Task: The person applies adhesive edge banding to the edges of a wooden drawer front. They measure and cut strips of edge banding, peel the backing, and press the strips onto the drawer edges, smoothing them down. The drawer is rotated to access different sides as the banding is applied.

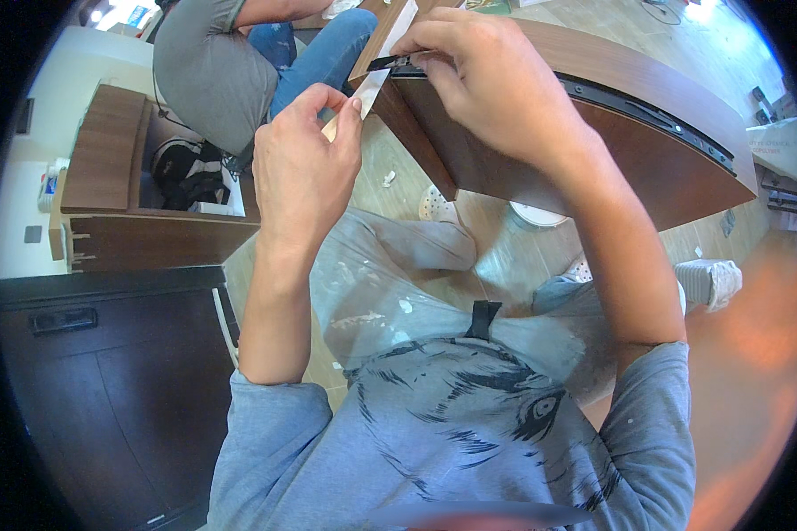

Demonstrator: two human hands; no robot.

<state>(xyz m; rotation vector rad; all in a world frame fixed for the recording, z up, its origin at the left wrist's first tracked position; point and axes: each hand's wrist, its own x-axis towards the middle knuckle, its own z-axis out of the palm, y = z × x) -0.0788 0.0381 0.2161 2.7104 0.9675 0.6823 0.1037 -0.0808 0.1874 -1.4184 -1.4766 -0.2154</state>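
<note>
A narrow pale strip [374, 92] runs up along the end of a brown wooden panel. My left hand [303, 168] pinches its lower end between thumb and fingers. Just above that grip, my right hand [491, 84] is closed on a slim black tool [383, 63], perhaps a utility knife. Its tip lies across the strip at the panel's corner, and my fingers cover most of it. Below my right hand the brown wooden drawer or cabinet piece [522, 164] carries a black metal slide rail [651, 113] along its edge.
A person in a grey shirt [212, 71] and jeans sits at the upper left. Beside them stands an open wooden cabinet [106, 155] with a black bag [186, 173]. A dark cabinet [115, 389] is at lower left. A white bucket [538, 215] stands beneath the panel.
</note>
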